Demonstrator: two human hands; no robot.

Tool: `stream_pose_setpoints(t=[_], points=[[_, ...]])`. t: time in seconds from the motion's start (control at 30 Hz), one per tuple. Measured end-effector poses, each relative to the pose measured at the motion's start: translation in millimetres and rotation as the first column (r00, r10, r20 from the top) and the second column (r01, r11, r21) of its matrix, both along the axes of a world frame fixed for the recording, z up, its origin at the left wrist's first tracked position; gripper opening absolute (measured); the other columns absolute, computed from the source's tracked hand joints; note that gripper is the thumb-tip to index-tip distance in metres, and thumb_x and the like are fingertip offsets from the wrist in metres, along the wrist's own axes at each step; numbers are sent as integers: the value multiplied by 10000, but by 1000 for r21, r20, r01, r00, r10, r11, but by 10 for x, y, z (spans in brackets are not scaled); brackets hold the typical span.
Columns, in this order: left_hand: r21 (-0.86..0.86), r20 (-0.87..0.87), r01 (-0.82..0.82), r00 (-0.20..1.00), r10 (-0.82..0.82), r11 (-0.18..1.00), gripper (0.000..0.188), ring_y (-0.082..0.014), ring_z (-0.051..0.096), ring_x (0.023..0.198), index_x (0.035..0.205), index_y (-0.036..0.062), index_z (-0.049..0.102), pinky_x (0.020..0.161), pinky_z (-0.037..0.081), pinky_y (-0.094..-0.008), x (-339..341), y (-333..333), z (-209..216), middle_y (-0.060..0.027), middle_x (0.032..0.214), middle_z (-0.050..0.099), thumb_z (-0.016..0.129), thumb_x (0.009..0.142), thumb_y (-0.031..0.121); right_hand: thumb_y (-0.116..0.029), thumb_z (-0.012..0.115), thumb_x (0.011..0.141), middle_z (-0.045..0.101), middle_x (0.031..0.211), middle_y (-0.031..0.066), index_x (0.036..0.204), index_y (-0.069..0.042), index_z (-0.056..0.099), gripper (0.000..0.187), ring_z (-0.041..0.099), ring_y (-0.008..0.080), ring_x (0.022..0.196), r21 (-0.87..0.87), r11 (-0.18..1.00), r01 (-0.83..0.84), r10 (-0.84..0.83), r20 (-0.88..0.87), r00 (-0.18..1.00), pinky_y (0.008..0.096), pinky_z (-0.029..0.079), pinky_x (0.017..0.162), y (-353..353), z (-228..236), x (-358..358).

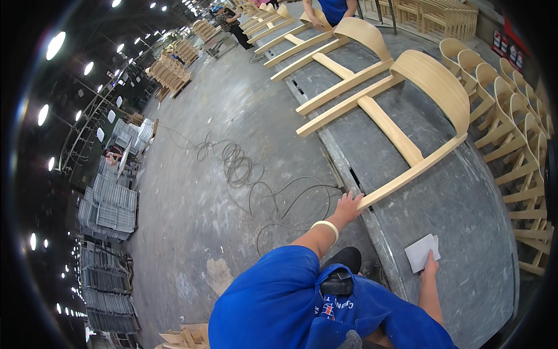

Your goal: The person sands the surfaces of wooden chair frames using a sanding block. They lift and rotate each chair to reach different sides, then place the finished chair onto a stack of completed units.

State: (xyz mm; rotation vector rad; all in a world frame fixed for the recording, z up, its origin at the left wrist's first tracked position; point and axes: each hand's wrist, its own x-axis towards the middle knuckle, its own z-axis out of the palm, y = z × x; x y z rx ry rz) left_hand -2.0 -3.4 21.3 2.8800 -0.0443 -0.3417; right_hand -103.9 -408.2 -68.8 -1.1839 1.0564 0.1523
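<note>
Head view: touching near rail end of bent wooden frame [391,131], ahead of both hands on grey bench [465,203], with left hand [349,208] half-curled; cannot tell if gripping; pinching white sheet [419,253] in right hand [430,267], apart from frame; probably steadying for surface work, next calling for sheet against wood; white lettering [344,305] on blue garment [261,291] below left hand, broken by folds.

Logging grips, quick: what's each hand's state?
Left hand: at the end of a wooden frame, grip unclear.
Right hand: closed, holding a white sheet.
</note>
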Motion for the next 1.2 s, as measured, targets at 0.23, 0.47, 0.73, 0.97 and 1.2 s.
stream_pose_setpoints(t=[0.23, 0.47, 0.73, 0.97, 1.2], points=[[11, -23, 26, 999, -25, 1000, 694, -416, 392, 1228, 1385, 215, 338, 976, 380, -513, 21, 3, 25, -218, 1414, 314, 669, 798, 380, -329, 641, 869, 627, 1064, 112, 1199, -9, 535, 472, 634, 255, 905, -2, 1000, 5, -5, 30, 1000, 402, 525, 736, -22, -18, -7], [-61, 43, 55, 998, -53, 997, 716, -435, 343, 1266, 1390, 202, 325, 984, 337, -570, 7, 68, -109, -233, 1407, 315, 678, 787, 358, -316, 631, 878, 619, 1081, 122, 1202, 10, 525, 472, 629, 259, 928, 4, 1000, 16, -16, 5, 1000, 411, 525, 757, -25, 36, -32], [-17, -57, 132, 989, -133, 991, 789, -432, 244, 1335, 1430, 179, 258, 1027, 241, -638, 47, 97, 37, -223, 1450, 244, 653, 764, 331, -305, 639, 872, 607, 1110, 143, 1215, 27, 505, 495, 623, 282, 956, 38, 998, 44, -45, 11, 999, 425, 527, 781, -27, 89, -46], [-62, -33, 284, 957, -287, 957, 820, -424, 214, 1350, 1425, 97, 250, 1023, 223, -658, 125, 192, 86, -213, 1463, 222, 665, 750, 311, -282, 630, 875, 602, 1122, 155, 1227, 29, 495, 489, 620, 299, 976, 10, 994, 105, -104, -34, 994, 441, 525, 804, -30, 65, -82], [-127, -37, 329, 941, -336, 936, 776, -425, 228, 1344, 1409, 76, 273, 1014, 255, -641, 159, 244, -21, -204, 1453, 249, 651, 759, 268, -368, 653, 847, 564, 1186, 140, 1283, -14, 447, 598, 590, 313, 1029, 3, 997, 78, -77, -70, 995, 490, 511, 819, -56, 79, -98]])
